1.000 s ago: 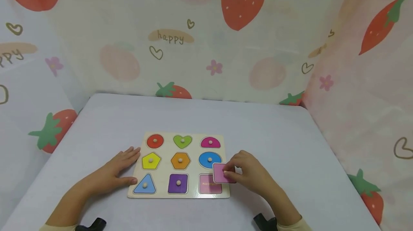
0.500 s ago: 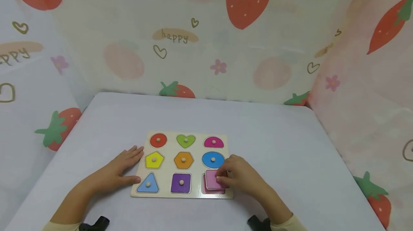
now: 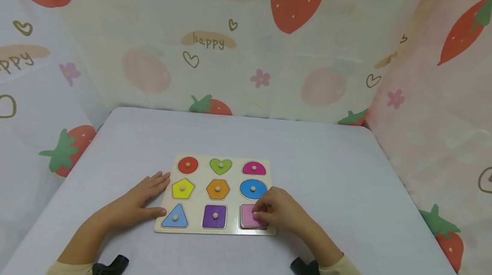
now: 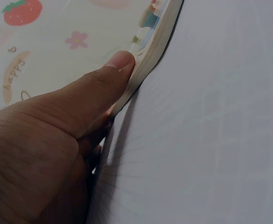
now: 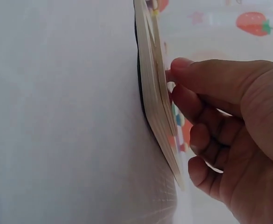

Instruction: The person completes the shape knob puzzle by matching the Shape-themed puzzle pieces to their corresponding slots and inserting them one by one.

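A wooden shape puzzle board lies flat on the table in the head view. My right hand pinches the small knob of a pink rectangle puzzle piece with thumb and index finger. This piece sits over its matching recess at the board's near right corner, slightly raised and offset; in the right wrist view its edge stands a little off the board. Along the board's left edge rests my left hand, fingers extended and thumb touching the near left side.
Several other knobbed pieces lie in the board, among them a purple square, a blue oval and a light blue triangle. White cloth covers the table. Strawberry-printed sheets enclose the back and sides.
My right hand has carried the pink rectangle piece left and down, from overlapping the recess's upper right to nearly covering it. The left hand stays at the board's edge.
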Action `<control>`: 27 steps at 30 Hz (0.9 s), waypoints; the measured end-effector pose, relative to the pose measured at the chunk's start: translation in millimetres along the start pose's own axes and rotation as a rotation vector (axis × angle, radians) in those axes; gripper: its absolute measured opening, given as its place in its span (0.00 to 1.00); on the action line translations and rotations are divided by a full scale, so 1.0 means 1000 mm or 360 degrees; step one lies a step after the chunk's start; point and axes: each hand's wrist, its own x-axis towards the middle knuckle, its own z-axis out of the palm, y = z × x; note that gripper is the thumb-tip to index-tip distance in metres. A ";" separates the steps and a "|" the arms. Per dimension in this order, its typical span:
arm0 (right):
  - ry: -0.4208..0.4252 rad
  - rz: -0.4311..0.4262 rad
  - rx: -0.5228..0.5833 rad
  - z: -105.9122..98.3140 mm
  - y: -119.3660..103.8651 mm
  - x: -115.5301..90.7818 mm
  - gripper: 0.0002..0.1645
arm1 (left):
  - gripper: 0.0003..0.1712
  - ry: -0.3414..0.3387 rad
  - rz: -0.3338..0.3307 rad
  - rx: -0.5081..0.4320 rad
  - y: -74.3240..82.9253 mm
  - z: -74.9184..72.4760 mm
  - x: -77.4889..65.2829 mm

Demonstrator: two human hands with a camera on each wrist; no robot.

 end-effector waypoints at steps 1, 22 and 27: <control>-0.0005 0.0007 0.0002 0.000 0.000 0.000 0.06 | 0.57 -0.0001 -0.0003 -0.0002 0.001 0.000 0.000; -0.0036 0.0108 0.0200 0.007 0.004 -0.001 0.05 | 0.58 -0.0002 -0.0002 -0.0011 -0.002 0.003 0.003; -0.0013 0.0059 0.0235 0.010 0.008 -0.001 0.06 | 0.58 0.0017 0.0023 -0.0017 -0.004 0.004 0.003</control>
